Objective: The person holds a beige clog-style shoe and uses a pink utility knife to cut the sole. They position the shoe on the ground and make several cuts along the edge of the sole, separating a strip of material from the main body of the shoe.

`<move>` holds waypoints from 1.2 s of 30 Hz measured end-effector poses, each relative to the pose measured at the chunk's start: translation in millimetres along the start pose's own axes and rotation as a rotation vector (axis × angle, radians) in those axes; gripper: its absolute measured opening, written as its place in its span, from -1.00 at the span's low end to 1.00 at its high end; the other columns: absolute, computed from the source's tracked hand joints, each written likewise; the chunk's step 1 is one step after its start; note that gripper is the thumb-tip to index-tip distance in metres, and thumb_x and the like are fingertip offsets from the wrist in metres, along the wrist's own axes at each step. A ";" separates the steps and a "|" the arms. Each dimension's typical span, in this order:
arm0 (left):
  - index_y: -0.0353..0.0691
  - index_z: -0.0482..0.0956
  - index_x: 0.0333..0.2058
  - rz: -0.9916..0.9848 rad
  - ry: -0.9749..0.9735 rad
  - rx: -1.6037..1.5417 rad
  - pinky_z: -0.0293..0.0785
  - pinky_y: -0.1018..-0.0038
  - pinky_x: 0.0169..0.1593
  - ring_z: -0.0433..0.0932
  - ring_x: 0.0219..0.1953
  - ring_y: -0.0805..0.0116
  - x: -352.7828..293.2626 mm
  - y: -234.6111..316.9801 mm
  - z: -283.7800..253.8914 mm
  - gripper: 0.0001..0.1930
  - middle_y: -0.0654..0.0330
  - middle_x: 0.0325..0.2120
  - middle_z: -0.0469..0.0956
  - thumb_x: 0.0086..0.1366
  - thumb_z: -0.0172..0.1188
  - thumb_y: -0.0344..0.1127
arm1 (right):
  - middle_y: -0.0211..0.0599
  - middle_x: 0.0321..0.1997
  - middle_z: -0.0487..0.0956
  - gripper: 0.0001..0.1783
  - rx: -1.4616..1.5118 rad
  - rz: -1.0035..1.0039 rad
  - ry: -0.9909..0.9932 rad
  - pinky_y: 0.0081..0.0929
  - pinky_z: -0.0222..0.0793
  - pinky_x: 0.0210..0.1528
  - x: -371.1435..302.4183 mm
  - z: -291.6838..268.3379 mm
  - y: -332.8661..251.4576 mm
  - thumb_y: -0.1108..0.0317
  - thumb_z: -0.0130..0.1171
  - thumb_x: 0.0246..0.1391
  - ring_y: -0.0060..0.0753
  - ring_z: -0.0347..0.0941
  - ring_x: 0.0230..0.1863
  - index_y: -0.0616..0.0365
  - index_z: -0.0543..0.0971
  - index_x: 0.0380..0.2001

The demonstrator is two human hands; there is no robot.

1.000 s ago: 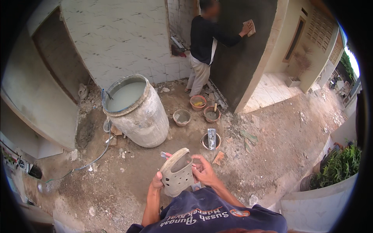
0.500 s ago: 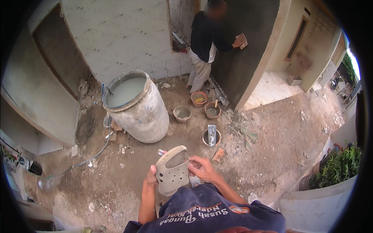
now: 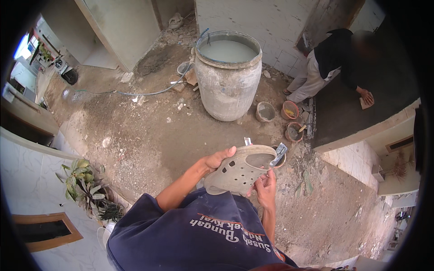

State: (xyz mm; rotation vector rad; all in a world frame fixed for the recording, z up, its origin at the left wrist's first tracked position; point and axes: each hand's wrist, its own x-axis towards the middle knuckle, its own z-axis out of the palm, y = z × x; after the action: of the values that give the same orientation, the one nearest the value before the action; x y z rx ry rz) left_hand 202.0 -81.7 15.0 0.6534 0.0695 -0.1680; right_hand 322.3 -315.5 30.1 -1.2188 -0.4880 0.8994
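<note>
1. Step, likely: handling the clog (image 3: 231, 179), held up before the shirt (image 3: 172, 230).
2. Left hand (image 3: 220, 158) grasps it; right hand (image 3: 265, 185) curled at the opposite edge, fingers partly hidden, can't tell if gripping.
3. Next move probably calls for steady support.
4. Drum (image 3: 228, 92): cloudy liquid. Orange bucket (image 3: 289, 117): something yellow.
</note>
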 end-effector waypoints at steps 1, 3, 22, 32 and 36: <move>-0.34 0.24 0.51 -0.028 -0.007 -0.014 0.48 0.18 0.41 0.52 0.37 0.14 1.7 -0.6 3.3 0.00 -0.10 0.39 0.45 0.43 0.19 0.40 | -0.05 -0.29 0.63 -0.49 0.028 -0.028 0.029 -0.35 0.61 -0.55 0.0 0.8 3.5 0.64 0.00 0.42 -0.24 0.63 -0.56 0.29 0.18 0.36; -0.33 0.19 0.53 -0.066 -0.022 -0.010 0.40 0.19 0.46 0.46 0.41 0.15 1.0 -2.9 11.3 0.04 -0.09 0.44 0.40 0.40 0.24 0.39 | -0.03 -0.33 0.63 -0.44 -0.061 -0.008 0.067 -0.39 0.58 -0.62 -0.2 1.4 8.2 0.65 -0.02 0.41 -0.24 0.61 -0.61 0.28 0.11 0.38; -0.48 -0.05 0.58 0.142 -0.110 0.235 -0.04 0.14 0.62 0.06 0.62 0.02 -5.5 -1.0 31.3 0.54 -0.13 0.58 0.04 -0.01 0.31 0.71 | -0.28 -0.26 0.70 -0.79 -0.182 -0.281 0.148 -0.63 0.44 -0.56 2.8 16.3 14.5 0.55 0.01 0.50 -0.67 0.56 -0.49 0.26 0.43 0.13; -0.37 0.10 0.56 0.141 -0.084 0.033 0.24 0.16 0.54 0.31 0.51 0.09 -5.8 -7.1 10.1 0.32 -0.09 0.50 0.28 0.15 0.36 0.57 | -0.20 -0.32 0.69 -0.75 -0.076 -0.165 0.161 -0.56 0.51 -0.52 -7.9 21.6 -6.4 0.54 0.04 0.50 -0.55 0.60 -0.51 0.26 0.37 0.16; -0.36 0.12 0.55 0.196 -0.119 -0.081 0.31 0.15 0.52 0.37 0.47 0.12 -3.3 -5.1 0.4 0.26 -0.10 0.48 0.33 0.21 0.33 0.54 | -0.18 -0.29 0.70 -0.74 0.011 -0.179 0.071 -0.51 0.51 -0.52 -6.0 16.8 -9.7 0.52 0.05 0.52 -0.48 0.60 -0.52 0.28 0.43 0.18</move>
State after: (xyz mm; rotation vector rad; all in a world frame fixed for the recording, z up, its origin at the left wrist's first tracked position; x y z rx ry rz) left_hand 197.9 -85.5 12.7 0.5648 -0.1021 -0.0146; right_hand 309.3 -311.2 45.2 -1.1731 -0.5259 0.7036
